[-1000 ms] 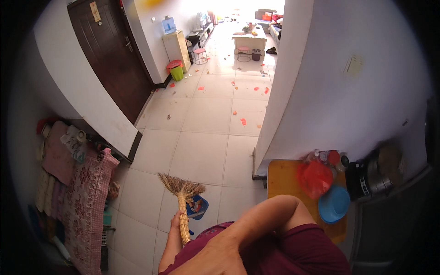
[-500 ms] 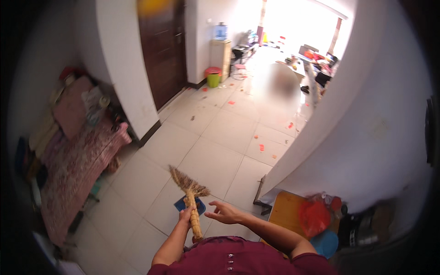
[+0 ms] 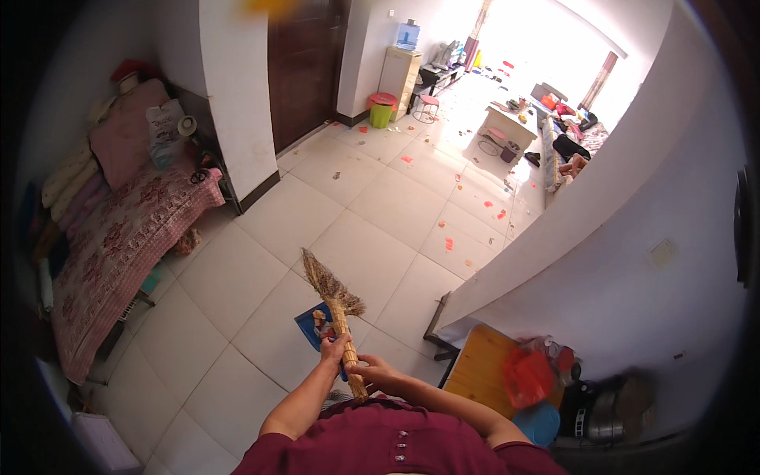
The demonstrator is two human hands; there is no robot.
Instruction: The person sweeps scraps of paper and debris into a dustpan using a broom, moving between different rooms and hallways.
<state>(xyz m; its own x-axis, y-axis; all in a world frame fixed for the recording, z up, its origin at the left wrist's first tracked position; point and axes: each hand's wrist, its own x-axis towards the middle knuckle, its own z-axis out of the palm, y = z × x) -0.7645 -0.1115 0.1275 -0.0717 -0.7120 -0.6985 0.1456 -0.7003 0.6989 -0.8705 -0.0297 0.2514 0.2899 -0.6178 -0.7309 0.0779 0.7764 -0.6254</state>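
A straw broom [image 3: 340, 321] is held before my body with its bristles pointing up and away. My left hand [image 3: 336, 348] is closed around the middle of its bound handle. Lower down, my right hand [image 3: 375, 372] has its fingers against the handle near its butt end and seems to grip it. Behind the broom shows a blue dustpan [image 3: 305, 323] with scraps of litter in it. The broom and my left hand cover part of the pan, so what holds it is hidden.
Red and orange scraps [image 3: 449, 244] lie scattered over the tiled floor [image 3: 368, 249]. A bed [image 3: 134, 237] stands left, a wooden table [image 3: 476, 372] with a red bag [image 3: 529, 376] right. Farther off are a green bin [image 3: 381, 117], a stool [image 3: 426, 103] and a coffee table [image 3: 511, 127].
My right hand has come in from beside the broom onto its lower handle. The dustpan shows more to the left of the broom, with its litter in sight. The view has shifted.
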